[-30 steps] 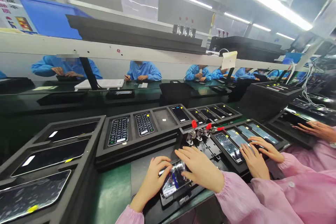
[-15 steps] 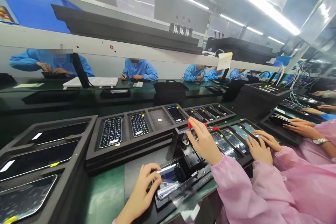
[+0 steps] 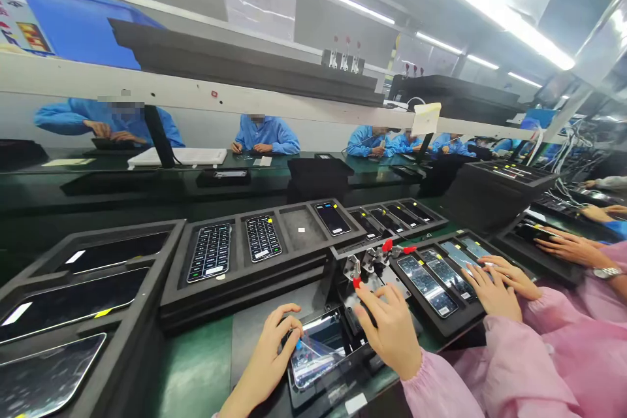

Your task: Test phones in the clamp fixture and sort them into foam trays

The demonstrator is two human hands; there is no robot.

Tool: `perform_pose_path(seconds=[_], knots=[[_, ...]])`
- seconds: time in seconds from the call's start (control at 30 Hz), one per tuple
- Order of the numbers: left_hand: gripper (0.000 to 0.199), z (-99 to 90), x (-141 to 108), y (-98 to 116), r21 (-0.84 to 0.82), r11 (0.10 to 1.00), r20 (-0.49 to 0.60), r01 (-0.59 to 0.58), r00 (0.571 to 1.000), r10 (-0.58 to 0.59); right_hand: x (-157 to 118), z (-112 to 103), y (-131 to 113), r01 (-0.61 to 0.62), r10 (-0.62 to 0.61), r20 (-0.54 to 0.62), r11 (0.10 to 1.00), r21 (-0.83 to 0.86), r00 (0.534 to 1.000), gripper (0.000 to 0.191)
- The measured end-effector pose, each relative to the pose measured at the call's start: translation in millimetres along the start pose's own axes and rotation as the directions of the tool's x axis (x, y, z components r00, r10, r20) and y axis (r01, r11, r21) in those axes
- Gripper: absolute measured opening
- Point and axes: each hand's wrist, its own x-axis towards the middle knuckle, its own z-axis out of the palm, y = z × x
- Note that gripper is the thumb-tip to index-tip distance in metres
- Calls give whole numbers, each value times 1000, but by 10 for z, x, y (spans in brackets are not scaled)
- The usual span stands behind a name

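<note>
A smartphone [image 3: 321, 349] with a glossy screen lies in a black fixture, a strip of clear film slanting over its face. My left hand [image 3: 269, 356] is closed about the phone's left edge, thumb and forefinger bent over it beside a small blue tab [image 3: 299, 343]. Just right of the phone, my right hand [image 3: 389, 330] has its fingers at the red-tipped lever [image 3: 356, 281] of a toggle clamp. The underside of this grip is hidden. More red-tipped clamp handles [image 3: 387, 245] stick up behind that hand.
Black foam trays with phones stand at the left [image 3: 161, 261], behind the fixture [image 3: 289, 208] and at the right [image 3: 441, 323]. A co-worker's hands [image 3: 494, 287] reach into the right tray. Another person's hand [image 3: 563, 245] is farther right. A white shelf beam [image 3: 274, 101] crosses above.
My right hand has come down with the clamp lever, from above the fixture to beside the phone. My left hand stays at the phone's left edge. The view has shifted slightly.
</note>
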Motion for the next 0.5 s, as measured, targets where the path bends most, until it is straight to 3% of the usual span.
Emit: perform_pose_path(seconds=[0.1, 0.17, 0.33, 0.5], knots=[[23, 22, -12, -57, -41, 999, -8, 19, 1000, -20, -36, 21, 55, -32, 29, 148, 999, 23, 989, 43], [32, 45, -22, -108, -70, 997, 10, 38, 999, -38, -89, -18, 107, -89, 72, 152, 990, 108, 986, 42], [42, 62, -43, -143, -47, 994, 57, 94, 994, -91, -412, -42, 181, -210, 261, -94, 907, 365, 961, 26], [42, 5, -88, -118, -100, 979, 63, 176, 983, -170, -777, 109, 217, -359, 467, -199, 837, 412, 861, 16]])
